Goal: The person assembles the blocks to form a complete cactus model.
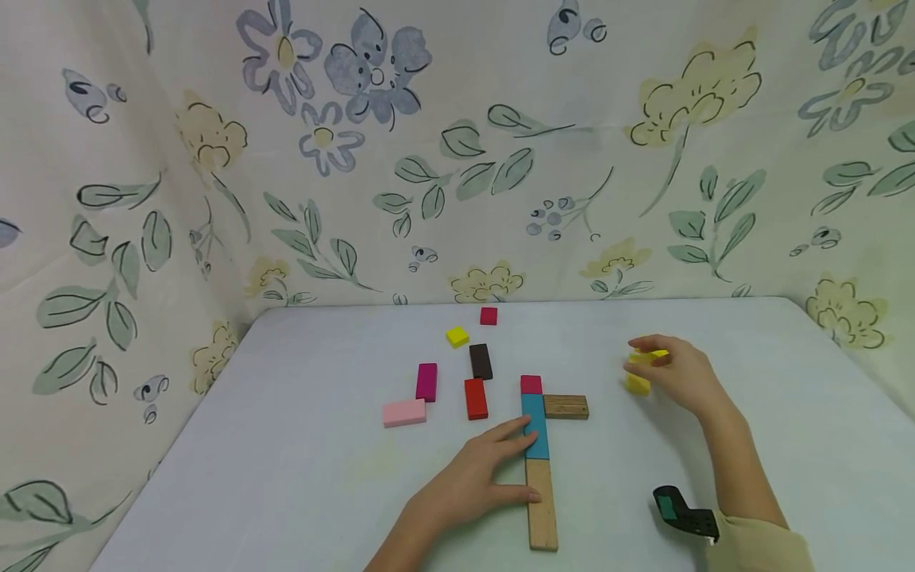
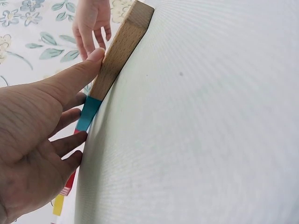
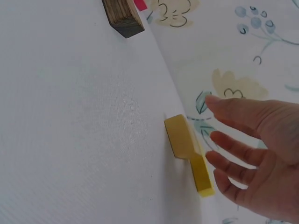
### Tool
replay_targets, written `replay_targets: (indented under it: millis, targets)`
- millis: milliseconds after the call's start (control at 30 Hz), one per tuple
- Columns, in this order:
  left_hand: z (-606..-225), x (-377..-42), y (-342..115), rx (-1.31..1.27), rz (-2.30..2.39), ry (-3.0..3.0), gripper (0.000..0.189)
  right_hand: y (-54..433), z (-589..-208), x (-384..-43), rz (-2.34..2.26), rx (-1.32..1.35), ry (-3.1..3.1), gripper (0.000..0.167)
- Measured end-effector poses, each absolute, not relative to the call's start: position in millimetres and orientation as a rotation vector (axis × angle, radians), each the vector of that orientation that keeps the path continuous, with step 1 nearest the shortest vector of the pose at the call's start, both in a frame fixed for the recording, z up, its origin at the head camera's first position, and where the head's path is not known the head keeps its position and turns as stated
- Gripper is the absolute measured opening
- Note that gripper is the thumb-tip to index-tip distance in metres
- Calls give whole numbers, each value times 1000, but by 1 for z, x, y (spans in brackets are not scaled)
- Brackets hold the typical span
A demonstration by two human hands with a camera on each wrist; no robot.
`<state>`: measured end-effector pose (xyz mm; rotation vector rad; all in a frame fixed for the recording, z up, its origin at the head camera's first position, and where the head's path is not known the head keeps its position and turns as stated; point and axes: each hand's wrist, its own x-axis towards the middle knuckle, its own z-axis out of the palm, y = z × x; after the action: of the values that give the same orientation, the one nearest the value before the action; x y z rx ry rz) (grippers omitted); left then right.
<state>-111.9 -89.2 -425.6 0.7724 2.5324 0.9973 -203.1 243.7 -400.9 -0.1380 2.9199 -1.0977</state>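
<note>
Six scattered blocks (image 1: 476, 399), centre-left on white table (image 1: 250, 461), include pale-pink rectangular block (image 1: 404, 413) beside magenta rectangular block (image 1: 426, 382). Left hand (image 1: 477, 473), fingers spread, touches light wooden rectangular block (image 1: 542, 516) and blue rectangular block (image 1: 539, 421), lined end to end. Brown grained wooden block (image 1: 566, 407) adjoins blue one. Right hand (image 1: 677, 373), fingers wide apart, no grip evident, partly masks yellow blocks (image 1: 638, 385).

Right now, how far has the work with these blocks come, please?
Looks done: light wooden block, blue block and small red block in line, brown wooden block at their side. In hand: the left hand touches the line; the right hand is at two yellow blocks. Perhaps left: adding those, and possibly the pink block and magenta block lying outside the line.
</note>
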Motion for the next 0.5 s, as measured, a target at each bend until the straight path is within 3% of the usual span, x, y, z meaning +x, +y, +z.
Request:
replay_targets:
  millis: [500]
  targets:
    - [-425,-112,-89,786,995,2541,75,263,-408,-203,-1031,-62,2866,62]
